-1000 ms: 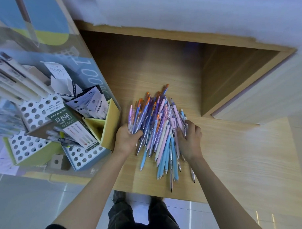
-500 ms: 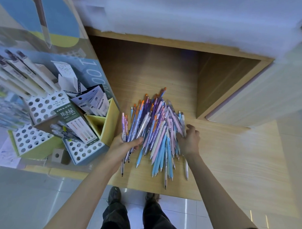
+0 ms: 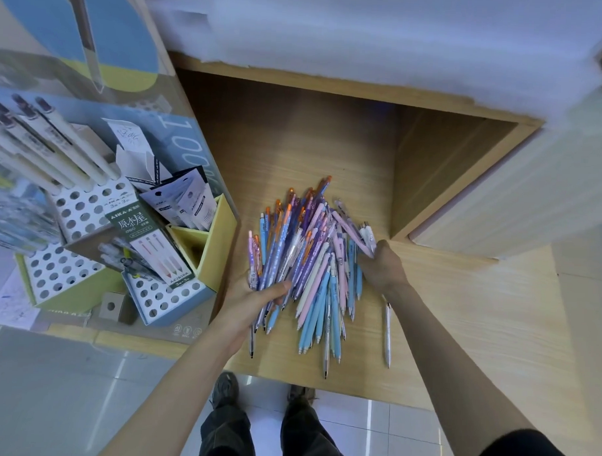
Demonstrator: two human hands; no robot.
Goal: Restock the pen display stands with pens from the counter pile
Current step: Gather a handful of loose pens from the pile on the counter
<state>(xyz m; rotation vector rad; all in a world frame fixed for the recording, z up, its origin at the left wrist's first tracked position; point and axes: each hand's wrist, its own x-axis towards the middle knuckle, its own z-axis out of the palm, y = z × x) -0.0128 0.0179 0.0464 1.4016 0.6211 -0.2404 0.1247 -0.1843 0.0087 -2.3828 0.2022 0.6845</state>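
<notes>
The pile of pens [image 3: 321, 279] lies on the wooden bench [image 3: 477, 329] near its front edge, a fan of blue, pink, purple and orange-capped barrels with their tips mostly toward the person. The left hand [image 3: 252, 299] is at the pile's left side, palm up, holding a bundle [image 3: 274, 257] of purple and orange pens. The thumb [image 3: 278, 288] presses across the top, and the fingers are curled beneath and mostly hidden. A second ago this hand was a knuckles-up fist pushing against the pile. It has since turned over, and the bundle now rests across the palm.

The right hand [image 3: 383, 270] is at the pile's right edge, its fingers [image 3: 380, 249] curled in and pinching a few pink pens [image 3: 349, 231]. How many they hold I cannot tell. Earlier it pressed in against the middle of that side. Now it sits higher along the edge, and the pile looks looser and wider. One white pen [image 3: 387, 333] lies by itself just right of the pile, below the right wrist.

To the left, beside the bench, are the display stands [image 3: 78, 213] with white perforated tops. Most holes are empty, though a row of white pens [image 3: 56, 151] stands at the back. A yellow compartment [image 3: 220, 245] sits nearest the left hand, with packets [image 3: 188, 203] in the one behind it. Below the bench edge are the tiled floor [image 3: 65, 390] and the person's shoes [image 3: 224, 389].
</notes>
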